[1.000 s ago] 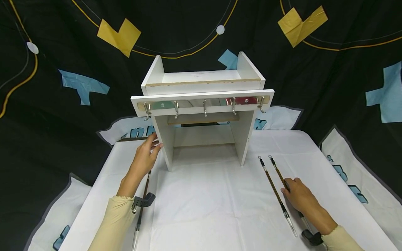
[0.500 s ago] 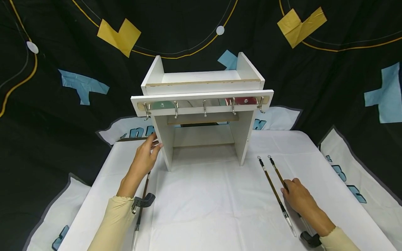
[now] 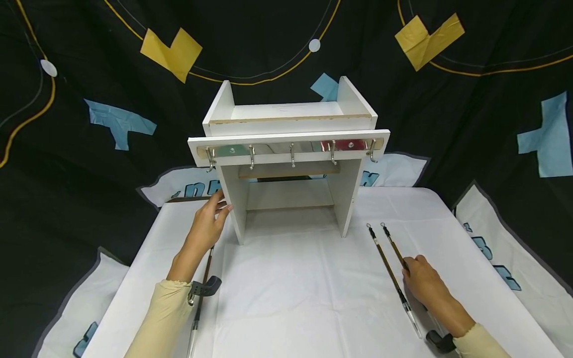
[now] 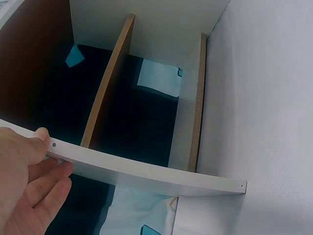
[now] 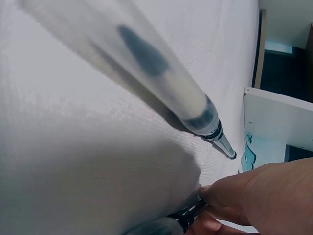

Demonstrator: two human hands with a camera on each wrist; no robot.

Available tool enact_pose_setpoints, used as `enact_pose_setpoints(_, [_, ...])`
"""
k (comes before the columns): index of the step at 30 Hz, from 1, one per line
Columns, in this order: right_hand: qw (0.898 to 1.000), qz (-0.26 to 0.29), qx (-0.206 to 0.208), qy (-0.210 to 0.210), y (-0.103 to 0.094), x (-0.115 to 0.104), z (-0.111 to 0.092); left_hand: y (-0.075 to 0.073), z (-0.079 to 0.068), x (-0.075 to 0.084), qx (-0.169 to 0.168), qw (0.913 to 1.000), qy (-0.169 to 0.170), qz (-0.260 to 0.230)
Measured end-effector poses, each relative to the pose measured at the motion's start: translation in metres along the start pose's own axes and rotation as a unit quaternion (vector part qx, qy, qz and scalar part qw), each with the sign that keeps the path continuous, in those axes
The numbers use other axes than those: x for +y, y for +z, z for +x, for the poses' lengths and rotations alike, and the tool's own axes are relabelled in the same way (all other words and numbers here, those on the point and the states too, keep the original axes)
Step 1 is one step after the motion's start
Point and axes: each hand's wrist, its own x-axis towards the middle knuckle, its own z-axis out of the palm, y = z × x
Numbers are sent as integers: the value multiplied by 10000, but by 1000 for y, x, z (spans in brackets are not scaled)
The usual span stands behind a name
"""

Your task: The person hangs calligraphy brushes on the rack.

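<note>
A white wooden shelf unit (image 3: 291,124) stands at the back of the table, with a row of metal hooks (image 3: 293,154) across its front. My left hand (image 3: 207,226) grips the edge of its left side panel (image 4: 146,166), thumb on one face and fingers on the other in the left wrist view. My right hand (image 3: 425,281) pinches a calligraphy brush (image 3: 394,244) low over the table, its lower part partly hidden by the hand and wrist. Just left of it lies a second brush (image 3: 387,261); in the right wrist view, a clear cap covers this brush's dark tip (image 5: 144,51).
Another brush (image 3: 208,266) lies under my left forearm, partly covered by it. A white cloth covers the table (image 3: 286,298). Behind hangs a black curtain (image 3: 259,35) with yellow and blue tape pieces. Inside the shelf are wooden dividers (image 4: 108,81).
</note>
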Motion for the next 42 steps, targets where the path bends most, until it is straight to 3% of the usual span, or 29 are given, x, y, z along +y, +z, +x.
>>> enact_pose_setpoints(14, [9999,92,-82,74,-2,3,5,0,0,1,-25,10000,-63,30])
enact_pose_setpoints(19, [9994,284,-141,127,-9,4,7,0,0,1,-32,10000,-79,34])
enact_pose_setpoints(28, [9974,686,113,162,-27,4,10,1,0,0,-2,10000,-3,36])
enact_pose_setpoints(34, [9937,832,746,108,-46,-5,10,1,-1,0,-14,10000,50,-38])
enact_pose_setpoints(42, [9757,1097,1895,75,-66,-26,8,1,-1,-1,-15,10000,59,-19])
